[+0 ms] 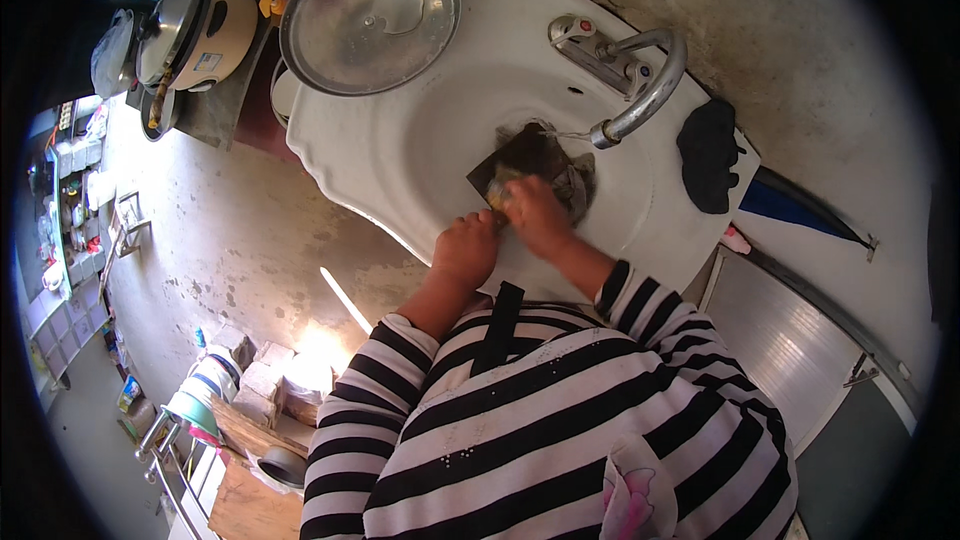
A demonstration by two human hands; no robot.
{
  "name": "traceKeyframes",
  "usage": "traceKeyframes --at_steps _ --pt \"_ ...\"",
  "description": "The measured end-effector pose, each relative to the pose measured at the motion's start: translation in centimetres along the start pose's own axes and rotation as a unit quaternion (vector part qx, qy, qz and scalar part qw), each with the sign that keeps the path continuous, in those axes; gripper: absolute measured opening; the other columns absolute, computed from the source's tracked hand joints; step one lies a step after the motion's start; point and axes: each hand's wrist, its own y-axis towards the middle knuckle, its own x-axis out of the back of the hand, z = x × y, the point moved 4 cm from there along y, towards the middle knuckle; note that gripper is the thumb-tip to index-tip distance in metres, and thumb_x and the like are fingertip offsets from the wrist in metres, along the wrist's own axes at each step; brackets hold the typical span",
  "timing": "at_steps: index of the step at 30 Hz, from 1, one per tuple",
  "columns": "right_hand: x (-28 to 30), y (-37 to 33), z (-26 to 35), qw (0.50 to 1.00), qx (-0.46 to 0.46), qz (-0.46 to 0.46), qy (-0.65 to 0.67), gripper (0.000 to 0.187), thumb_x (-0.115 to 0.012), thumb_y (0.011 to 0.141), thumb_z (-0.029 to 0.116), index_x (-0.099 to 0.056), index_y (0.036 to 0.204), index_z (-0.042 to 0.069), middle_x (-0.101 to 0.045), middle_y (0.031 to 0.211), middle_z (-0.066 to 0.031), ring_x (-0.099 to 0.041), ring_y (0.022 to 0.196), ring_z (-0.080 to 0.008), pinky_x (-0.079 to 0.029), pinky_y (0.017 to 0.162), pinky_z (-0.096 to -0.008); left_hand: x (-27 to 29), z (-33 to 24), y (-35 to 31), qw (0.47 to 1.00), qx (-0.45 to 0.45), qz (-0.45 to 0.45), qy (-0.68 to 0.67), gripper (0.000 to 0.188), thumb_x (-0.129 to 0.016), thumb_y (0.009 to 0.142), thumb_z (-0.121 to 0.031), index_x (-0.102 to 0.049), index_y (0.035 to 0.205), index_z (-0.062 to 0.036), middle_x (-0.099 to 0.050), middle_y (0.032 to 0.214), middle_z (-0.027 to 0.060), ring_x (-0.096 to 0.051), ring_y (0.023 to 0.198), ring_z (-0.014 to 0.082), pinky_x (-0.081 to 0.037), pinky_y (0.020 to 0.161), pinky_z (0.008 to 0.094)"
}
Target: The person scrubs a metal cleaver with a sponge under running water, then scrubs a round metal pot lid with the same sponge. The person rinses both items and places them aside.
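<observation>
Both hands in white sink, under the tap. Left hand grip clamped on the dark flat blade's handle end; right hand grip closed, pressing on blade.

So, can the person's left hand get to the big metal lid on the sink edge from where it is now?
Probably yes. The left hand is at the sink's near rim, and only bare white basin lies between it and the metal lid; nothing stands in the way.

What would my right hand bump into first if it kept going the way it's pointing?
Probably the dark flat piece that the right hand already touches in the sink; beyond it comes the faucet spout, though depth is unclear.
</observation>
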Motion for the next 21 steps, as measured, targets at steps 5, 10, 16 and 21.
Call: traceKeyframes --at_steps 5,10,16,21 --pt "1.1 3.4 -5.8 0.969 -0.211 0.077 -0.107 0.023 -0.056 0.09 0.014 -0.057 0.11 0.003 -0.058 0.094 -0.024 -0.057 0.094 -0.0409 -0.047 0.084 -0.0489 0.0 0.0 -0.1 0.999 -0.026 -0.02 0.015 0.031 -0.06 0.089 -0.026 -0.052 0.111 -0.0053 -0.065 0.102 0.0156 -0.065 0.096 0.0327 -0.055 0.081 0.0437" --pt "2.0 3.2 -6.2 0.964 -0.233 0.027 -0.123 0.019 -0.059 0.088 0.018 -0.058 0.101 0.004 -0.06 0.087 -0.0213 -0.059 0.085 -0.0416 -0.047 0.075 -0.0522 0.4 -0.1 -0.1 0.999 -0.039 -0.024 0.009 0.03 -0.06 0.089 -0.025 -0.052 0.109 -0.0045 -0.065 0.102 0.0165 -0.066 0.095 0.0335 -0.055 0.079 0.0443" --pt "-1.3 -0.5 -0.2 0.999 -0.037 -0.015 -0.03 0.016 -0.06 0.084 0.011 -0.055 0.097 0.004 -0.058 0.092 -0.0217 -0.056 0.092 -0.0426 -0.045 0.08 -0.0516 -0.2 0.4 0.3 1.0 -0.005 -0.008 0.0 0.025 -0.055 0.091 -0.024 -0.054 0.106 -0.004 -0.065 0.101 0.0175 -0.066 0.094 0.0337 -0.056 0.077 0.0456" --pt "1.2 6.3 -7.3 0.969 -0.184 -0.06 -0.153 0.016 -0.053 0.095 0.019 -0.055 0.096 0.004 -0.061 0.097 -0.0223 -0.057 0.094 -0.0435 -0.046 0.078 -0.0523 -1.6 0.5 0.6 0.998 -0.033 -0.062 0.004 0.022 -0.052 0.092 -0.023 -0.054 0.103 -0.0035 -0.065 0.096 0.0174 -0.066 0.089 0.0339 -0.055 0.075 0.0455"
